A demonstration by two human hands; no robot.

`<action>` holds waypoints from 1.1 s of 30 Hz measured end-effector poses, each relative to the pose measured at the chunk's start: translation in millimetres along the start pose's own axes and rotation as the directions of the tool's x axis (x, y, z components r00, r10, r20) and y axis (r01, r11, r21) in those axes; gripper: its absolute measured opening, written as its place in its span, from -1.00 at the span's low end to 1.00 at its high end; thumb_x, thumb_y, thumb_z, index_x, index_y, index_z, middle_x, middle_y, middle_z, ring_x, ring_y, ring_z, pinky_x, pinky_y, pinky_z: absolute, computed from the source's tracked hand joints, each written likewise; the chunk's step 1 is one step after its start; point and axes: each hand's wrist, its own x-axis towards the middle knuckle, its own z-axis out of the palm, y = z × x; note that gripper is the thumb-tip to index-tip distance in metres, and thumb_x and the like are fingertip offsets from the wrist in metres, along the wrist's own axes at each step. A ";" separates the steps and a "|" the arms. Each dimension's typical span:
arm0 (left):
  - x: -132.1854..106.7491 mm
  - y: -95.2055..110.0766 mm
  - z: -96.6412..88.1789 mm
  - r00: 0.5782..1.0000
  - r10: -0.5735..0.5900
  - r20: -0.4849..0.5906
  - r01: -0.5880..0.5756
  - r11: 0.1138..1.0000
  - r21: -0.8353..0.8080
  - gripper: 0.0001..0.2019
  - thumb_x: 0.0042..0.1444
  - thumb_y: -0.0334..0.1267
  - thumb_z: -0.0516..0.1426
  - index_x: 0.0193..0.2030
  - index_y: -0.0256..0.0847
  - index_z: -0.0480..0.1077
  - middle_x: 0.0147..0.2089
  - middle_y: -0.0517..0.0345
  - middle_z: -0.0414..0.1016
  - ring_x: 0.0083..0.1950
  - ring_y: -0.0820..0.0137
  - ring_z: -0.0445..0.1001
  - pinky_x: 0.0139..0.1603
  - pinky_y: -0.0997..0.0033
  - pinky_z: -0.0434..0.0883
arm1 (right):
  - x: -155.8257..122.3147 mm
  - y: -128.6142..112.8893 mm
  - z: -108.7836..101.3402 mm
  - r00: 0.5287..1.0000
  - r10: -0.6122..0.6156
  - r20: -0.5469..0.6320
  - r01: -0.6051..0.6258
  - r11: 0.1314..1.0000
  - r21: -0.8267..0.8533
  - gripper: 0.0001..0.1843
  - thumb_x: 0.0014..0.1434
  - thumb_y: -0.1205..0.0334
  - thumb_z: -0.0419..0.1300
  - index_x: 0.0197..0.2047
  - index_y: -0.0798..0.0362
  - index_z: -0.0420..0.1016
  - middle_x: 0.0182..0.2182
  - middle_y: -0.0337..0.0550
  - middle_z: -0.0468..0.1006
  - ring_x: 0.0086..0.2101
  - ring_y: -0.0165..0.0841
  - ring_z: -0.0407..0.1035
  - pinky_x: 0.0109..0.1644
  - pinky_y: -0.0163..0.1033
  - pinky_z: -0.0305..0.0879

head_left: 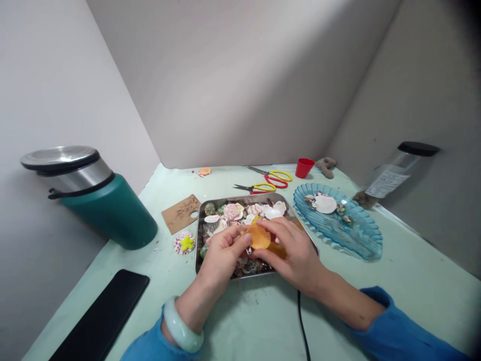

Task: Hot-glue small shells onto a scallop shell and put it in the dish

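An orange scallop shell (260, 237) is held up over the metal tray (198, 250). Thumb and fingers of my right hand (291, 250) grip its right side. My left hand (225, 253) is closed in a pinch at the shell's left edge. A small shiny piece, too small to name, shows just below the left thumb. Under both hands the tray holds many shells: a pink-speckled scallop (233, 211), white ones and green-brown snail shells (209, 209). My hands hide part of the tray's contents.
At left stand a green flask (108, 210), a black phone (103, 316), a brown card (181, 213) and a shell with a yellow star (187, 243). Behind the tray lie two scissors (263, 188) and a red cup (304, 168). A blue dish (361, 235) and clear bottle (391, 175) are at right.
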 end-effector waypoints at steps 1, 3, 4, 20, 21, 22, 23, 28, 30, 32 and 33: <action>0.0 -0.5 -0.4 1.000 -0.004 0.002 0.004 1.000 0.000 -0.70 -0.06 -0.14 0.32 -0.25 -0.31 0.50 -0.39 0.15 0.50 -0.42 0.49 0.40 -0.37 0.50 0.37 | -0.2 0.3 0.5 1.000 -0.005 -0.002 0.005 1.000 -0.002 -0.52 0.20 0.16 0.27 0.15 0.04 0.28 -0.09 0.06 0.48 -0.08 -0.10 0.39 -0.02 0.04 0.36; 0.1 -1.4 -0.8 1.000 -0.009 0.002 0.009 1.000 0.000 -0.70 -0.05 -0.14 0.32 -0.24 -0.32 0.50 -0.39 0.14 0.50 -0.42 0.48 0.40 -0.37 0.49 0.38 | -0.4 0.7 1.3 1.000 -0.015 -0.009 0.015 1.000 -0.005 -0.52 0.20 0.17 0.27 0.15 0.04 0.28 -0.09 0.06 0.49 -0.09 -0.10 0.39 -0.02 0.04 0.36; 0.2 -1.8 -0.8 1.000 -0.009 0.003 0.009 1.000 -0.001 -0.69 -0.05 -0.14 0.32 -0.24 -0.32 0.50 -0.39 0.14 0.50 -0.43 0.48 0.40 -0.36 0.49 0.39 | -0.4 0.8 1.6 1.000 -0.018 -0.012 0.018 1.000 -0.008 -0.51 0.21 0.17 0.26 0.16 0.05 0.27 -0.09 0.06 0.49 -0.09 -0.10 0.39 -0.02 0.05 0.36; 0.3 1.2 2.3 1.000 -0.006 -0.010 0.006 1.000 -0.022 -0.65 -0.03 -0.17 0.33 -0.15 -0.33 0.48 -0.26 0.06 0.58 -0.32 0.46 0.48 -0.28 0.46 0.47 | -1.8 4.1 3.9 0.999 0.020 -0.045 -0.022 0.999 -0.043 -0.51 0.23 0.15 0.24 0.17 0.08 0.27 -0.04 0.06 0.49 -0.06 -0.13 0.37 0.00 0.00 0.34; 0.6 1.2 2.4 1.000 -0.009 -0.024 0.008 1.000 -0.020 -0.67 -0.04 -0.16 0.33 -0.18 -0.33 0.48 -0.28 0.06 0.58 -0.35 0.47 0.47 -0.31 0.49 0.46 | -1.7 3.6 3.7 0.999 0.011 -0.044 -0.012 0.999 -0.040 -0.50 0.22 0.14 0.25 0.18 0.08 0.27 -0.04 0.06 0.49 -0.06 -0.13 0.38 0.00 0.00 0.34; 0.8 1.3 2.4 0.999 -0.008 -0.037 0.008 1.000 -0.021 -0.67 -0.06 -0.16 0.34 -0.21 -0.33 0.48 -0.30 0.08 0.58 -0.36 0.48 0.47 -0.33 0.51 0.46 | -1.6 3.0 3.3 0.999 0.000 -0.039 -0.001 0.999 -0.039 -0.48 0.21 0.14 0.26 0.18 0.09 0.27 -0.05 0.07 0.50 -0.07 -0.12 0.38 -0.01 0.00 0.35; 0.9 1.6 2.5 0.999 -0.007 -0.051 0.006 1.000 -0.026 -0.67 -0.08 -0.17 0.35 -0.23 -0.33 0.48 -0.33 0.09 0.57 -0.37 0.49 0.47 -0.34 0.52 0.45 | -1.6 2.4 3.0 0.999 -0.011 -0.033 0.010 0.999 -0.040 -0.47 0.20 0.14 0.27 0.19 0.09 0.26 -0.05 0.08 0.50 -0.07 -0.12 0.38 -0.01 0.01 0.35; 0.9 2.3 2.8 0.996 -0.013 -0.087 0.010 0.999 -0.041 -0.68 -0.16 -0.17 0.39 -0.31 -0.31 0.48 -0.39 0.15 0.54 -0.41 0.49 0.46 -0.38 0.53 0.45 | -1.4 0.9 2.3 0.999 -0.031 -0.019 0.030 0.998 -0.061 -0.46 0.21 0.20 0.26 0.21 0.13 0.25 -0.05 0.12 0.49 -0.07 -0.09 0.38 -0.02 0.03 0.35; 0.6 2.1 2.5 0.997 -0.003 -0.076 0.000 1.000 -0.031 -0.69 -0.12 -0.17 0.38 -0.29 -0.31 0.49 -0.38 0.14 0.55 -0.40 0.50 0.47 -0.37 0.55 0.44 | -1.3 1.3 2.9 0.999 -0.023 -0.027 0.021 0.998 -0.059 -0.47 0.22 0.21 0.25 0.21 0.14 0.25 -0.04 0.12 0.49 -0.07 -0.09 0.37 -0.02 0.03 0.34; 0.1 1.7 2.2 0.999 0.013 -0.043 -0.014 1.000 -0.021 -0.69 -0.06 -0.18 0.35 -0.21 -0.30 0.50 -0.31 0.11 0.57 -0.34 0.48 0.49 -0.32 0.53 0.46 | -1.1 1.9 3.1 0.999 -0.007 -0.038 0.006 0.999 -0.037 -0.49 0.23 0.20 0.23 0.20 0.13 0.25 -0.02 0.12 0.48 -0.05 -0.10 0.36 0.01 0.02 0.33; -0.3 1.6 2.2 0.999 0.021 -0.028 -0.022 1.000 -0.021 -0.67 -0.03 -0.19 0.34 -0.15 -0.29 0.49 -0.26 0.08 0.57 -0.29 0.45 0.51 -0.29 0.51 0.48 | -1.1 2.0 2.7 0.999 0.006 -0.041 -0.007 1.000 -0.017 -0.50 0.24 0.20 0.21 0.20 0.13 0.25 -0.01 0.11 0.47 -0.04 -0.11 0.36 0.02 0.01 0.32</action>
